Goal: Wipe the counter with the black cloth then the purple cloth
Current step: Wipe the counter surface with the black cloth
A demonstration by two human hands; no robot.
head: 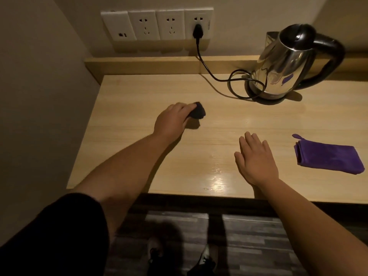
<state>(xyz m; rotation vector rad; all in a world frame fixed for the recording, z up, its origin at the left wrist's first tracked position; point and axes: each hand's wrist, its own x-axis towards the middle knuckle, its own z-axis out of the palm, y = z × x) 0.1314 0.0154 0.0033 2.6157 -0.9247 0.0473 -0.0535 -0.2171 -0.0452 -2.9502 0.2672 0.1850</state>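
My left hand (172, 120) grips a bunched black cloth (58, 111) on the light wooden counter (139, 160), left of centre; most of the cloth is tucked under my fingers. My right hand (255, 160) lies flat and open on the counter near its front edge, holding nothing. A folded purple cloth (328, 156) rests on the counter to the right of that hand, apart from it.
A steel electric kettle (286, 64) stands at the back right on its base, its black cord (217, 76) looping over the counter to a wall socket (198, 24). A wall closes the left side. The counter's front edge runs just below my right wrist.
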